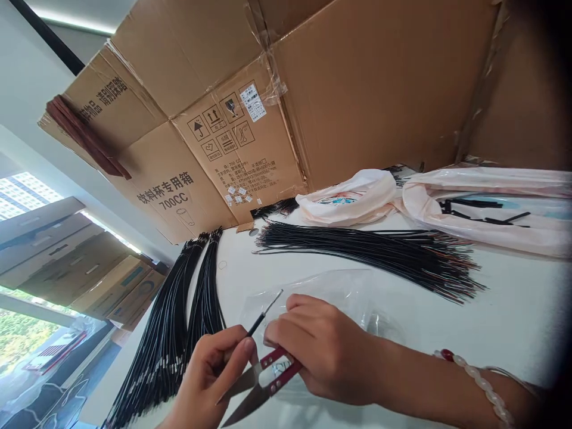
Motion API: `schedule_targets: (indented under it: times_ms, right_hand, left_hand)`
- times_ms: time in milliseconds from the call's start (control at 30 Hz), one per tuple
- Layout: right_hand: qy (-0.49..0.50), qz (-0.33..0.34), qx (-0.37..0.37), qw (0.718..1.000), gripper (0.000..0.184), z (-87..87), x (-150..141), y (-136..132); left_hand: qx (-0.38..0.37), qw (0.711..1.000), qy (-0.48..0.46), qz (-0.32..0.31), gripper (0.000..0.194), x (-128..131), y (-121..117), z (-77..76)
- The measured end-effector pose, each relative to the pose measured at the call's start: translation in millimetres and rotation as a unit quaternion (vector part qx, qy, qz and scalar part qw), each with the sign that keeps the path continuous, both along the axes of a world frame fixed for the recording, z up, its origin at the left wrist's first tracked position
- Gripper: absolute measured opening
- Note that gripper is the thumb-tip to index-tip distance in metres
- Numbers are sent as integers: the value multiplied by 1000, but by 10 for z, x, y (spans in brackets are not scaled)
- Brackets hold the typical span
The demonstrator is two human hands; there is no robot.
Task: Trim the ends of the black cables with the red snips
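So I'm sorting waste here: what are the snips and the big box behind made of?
The snips: bright, shiny blades, likely steel; glossy red handle, probably plastic or painted metal. The box: matte brown corrugated cardboard, with creased flaps and clear tape.

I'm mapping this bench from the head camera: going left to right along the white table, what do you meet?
Black cable bundles hanging over the table edge → left hand pinching a thin cable end → red-handled thread snips → right hand → beaded bracelet.
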State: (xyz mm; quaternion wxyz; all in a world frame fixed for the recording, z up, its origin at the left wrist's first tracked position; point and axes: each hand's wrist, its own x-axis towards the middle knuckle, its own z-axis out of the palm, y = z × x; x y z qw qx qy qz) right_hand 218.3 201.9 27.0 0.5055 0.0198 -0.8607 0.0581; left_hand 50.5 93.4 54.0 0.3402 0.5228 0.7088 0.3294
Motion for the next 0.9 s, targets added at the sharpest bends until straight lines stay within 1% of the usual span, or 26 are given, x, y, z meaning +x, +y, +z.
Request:
schedule_targets:
  times_ms: [100, 167, 200, 233, 300, 333, 367, 400, 467, 533, 600, 700, 800, 900]
  right_hand:
    - [4, 37, -86, 996, 21, -23, -13, -6]
    - [-3, 54, -174, 983, 19, 4, 2, 21]
    - [-16, 54, -232, 971, 17, 30, 16, 42]
    - [-40, 49, -296, 953, 14, 63, 35, 67]
    - [-95, 34, -425, 900, 3, 141, 86, 124]
    - [-118, 25, -477, 871, 5, 183, 117, 152]
    - [-137, 16, -513, 847, 14, 224, 151, 176]
    - [-154, 9, -533, 832, 21, 263, 187, 193]
    - [-197, -6, -547, 814, 30, 329, 259, 197]
    - [-253, -35, -550, 795, 31, 377, 320, 162]
    - [-311, -61, -552, 771, 29, 405, 359, 107]
    - [-389, -76, -552, 734, 26, 415, 373, 46]
    - [-442, -82, -547, 706, 24, 391, 344, 45]
    - [-467, -69, -552, 687, 25, 356, 291, 85]
  left_hand:
    - [20, 999, -14, 37, 62, -25, 6, -12]
    - [40, 997, -35, 56, 60, -76, 13, -35]
    - [37, 996, -52, 62, 58, -100, 18, -42]
    - [23, 994, -81, 66, 56, -116, 21, -45]
    - [-17, 985, -156, 74, 56, -117, 18, -40]
    - [-33, 977, -196, 80, 57, -100, 9, -38]
    - [-44, 967, -238, 86, 57, -74, -8, -40]
    - [-47, 955, -280, 89, 57, -42, -34, -51]
    - [-60, 927, -358, 94, 55, 29, -109, -104]
    - [-80, 889, -438, 108, 49, 93, -201, -196]
    - [-101, 849, -506, 116, 45, 148, -284, -299]
    - [-134, 784, -593, 124, 42, 222, -339, -395]
    - [-151, 727, -660, 115, 36, 292, -291, -381]
    - [-152, 680, -708, 115, 33, 335, -196, -330]
